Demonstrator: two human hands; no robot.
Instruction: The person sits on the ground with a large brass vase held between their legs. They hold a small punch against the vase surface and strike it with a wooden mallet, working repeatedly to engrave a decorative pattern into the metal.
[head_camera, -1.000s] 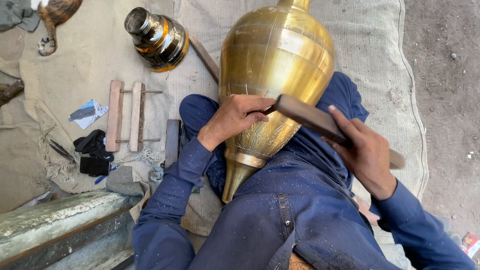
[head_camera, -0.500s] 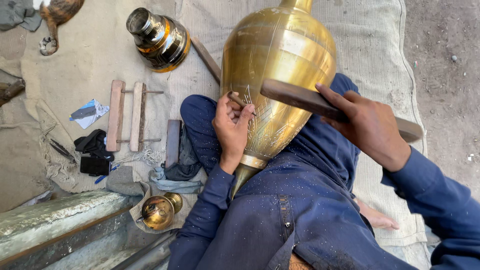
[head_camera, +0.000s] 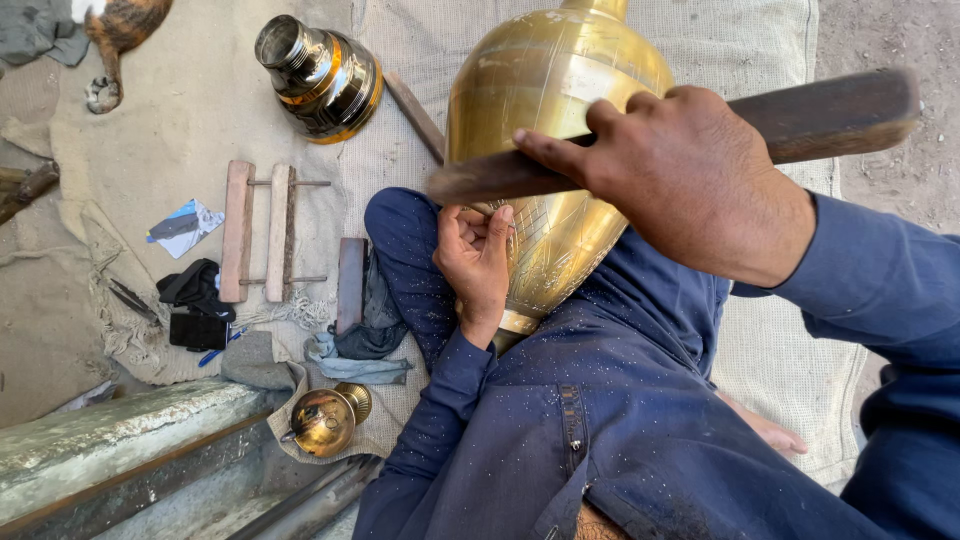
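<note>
The right hand (head_camera: 695, 175) is raised above the lap, fingers wrapped tight around a long dark wooden bar (head_camera: 800, 125) held nearly level; one end of the bar crosses the face of a large engraved brass vase (head_camera: 555, 150). The left hand (head_camera: 478, 262) sits lower, fingers curled in against the vase's lower side, touching the metal; whether it pinches a small tool cannot be made out. The vase lies tilted across the person's lap, its narrow end down between the knees and its wide shoulder pointing toward the far edge of the woven beige mat (head_camera: 760, 330) the person sits on. Both arms and the legs are in dark blue cloth flecked with pale dust.

Beyond the left hand, just beside the knee, a short flat wooden block (head_camera: 350, 283) and a grey-blue rag (head_camera: 355, 355) lie on the tan sackcloth (head_camera: 190, 130) spread over the ground. Further left is a small wooden frame of two slats joined by thin rods (head_camera: 258, 232), with black cloth pieces (head_camera: 195, 300) beside it. Near the sackcloth's far edge a shiny dark-and-brass vessel (head_camera: 320, 78) lies on its side. At the near edge sits a small round brass pot (head_camera: 325, 420), next to a worn stone ledge (head_camera: 110, 440).
</note>
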